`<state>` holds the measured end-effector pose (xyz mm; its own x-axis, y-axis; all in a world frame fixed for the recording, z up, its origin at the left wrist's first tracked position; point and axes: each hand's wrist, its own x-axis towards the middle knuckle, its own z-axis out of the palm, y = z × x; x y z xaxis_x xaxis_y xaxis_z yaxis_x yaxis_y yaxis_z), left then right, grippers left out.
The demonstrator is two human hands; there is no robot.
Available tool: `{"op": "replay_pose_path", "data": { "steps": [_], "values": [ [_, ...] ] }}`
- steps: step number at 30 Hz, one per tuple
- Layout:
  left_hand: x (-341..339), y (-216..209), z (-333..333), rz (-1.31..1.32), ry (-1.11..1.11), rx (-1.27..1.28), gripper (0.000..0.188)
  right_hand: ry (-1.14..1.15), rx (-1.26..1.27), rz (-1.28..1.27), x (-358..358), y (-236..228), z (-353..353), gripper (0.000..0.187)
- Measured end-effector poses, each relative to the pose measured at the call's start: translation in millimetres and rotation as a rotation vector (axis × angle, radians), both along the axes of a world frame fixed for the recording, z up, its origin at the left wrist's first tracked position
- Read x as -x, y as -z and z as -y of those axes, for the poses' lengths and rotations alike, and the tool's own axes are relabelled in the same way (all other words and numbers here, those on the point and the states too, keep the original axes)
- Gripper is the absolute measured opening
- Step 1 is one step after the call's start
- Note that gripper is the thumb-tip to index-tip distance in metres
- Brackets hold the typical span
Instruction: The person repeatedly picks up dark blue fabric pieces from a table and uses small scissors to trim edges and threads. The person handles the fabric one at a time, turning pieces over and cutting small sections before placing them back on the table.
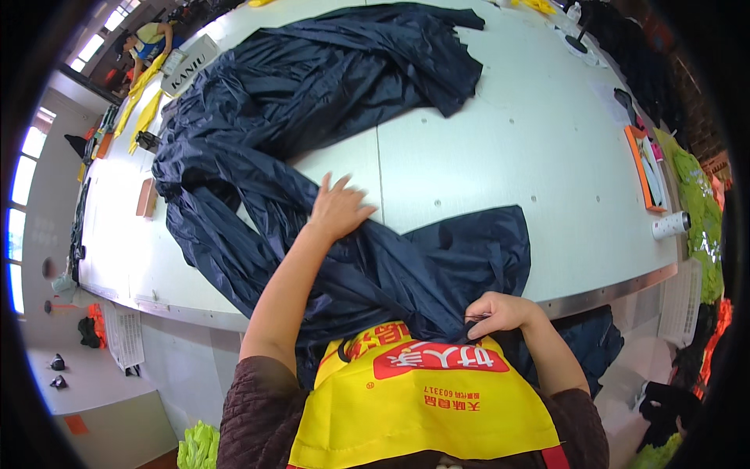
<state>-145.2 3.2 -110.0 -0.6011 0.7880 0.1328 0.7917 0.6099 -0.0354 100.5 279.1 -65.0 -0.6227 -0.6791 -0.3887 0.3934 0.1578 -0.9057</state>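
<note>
A dark navy garment of thin, shiny, crinkled fabric lies in a large curve over the table, from the far side round the left to the near edge, where it hangs down by my apron. My left hand rests on the near stretch of fabric, fingers spread and slightly blurred. At the near edge my right hand is closed, thumb against fingers, on something small and dark beside the fabric; its kind is hard to make out. A flat panel of the garment spreads out just beyond that hand.
The white table has a metal near edge. At its right are an orange box and a white cylinder; at its left, a small brown block. A carton stands far left, near another person by yellow cloth.
</note>
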Motion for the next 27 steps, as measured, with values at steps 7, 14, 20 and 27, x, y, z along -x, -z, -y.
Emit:
{"op": "replay_pose_path", "data": {
  "steps": [7, 14, 20, 27],
  "values": [
    [-18, -2, 77, 0.542, -0.294, 0.863, 0.036, 0.136, -0.367, 0.038, 8, 32, -22, 0.018],
    [81, -1, 31, 0.218, -0.27, -0.341, 0.023, 0.024, -0.461, -0.021, 21, 27, -31, 0.027],
    [188, -33, -53, -0.074, -0.553, -0.33, 0.025, 0.38, -0.035, -0.005, 56, -3, -69, 0.024],
    [56, -3, -58, -0.218, 0.097, -0.026, 0.006, 1.048, 0.111, 0.182, 97, 32, -64, 0.02]
  ]
}}
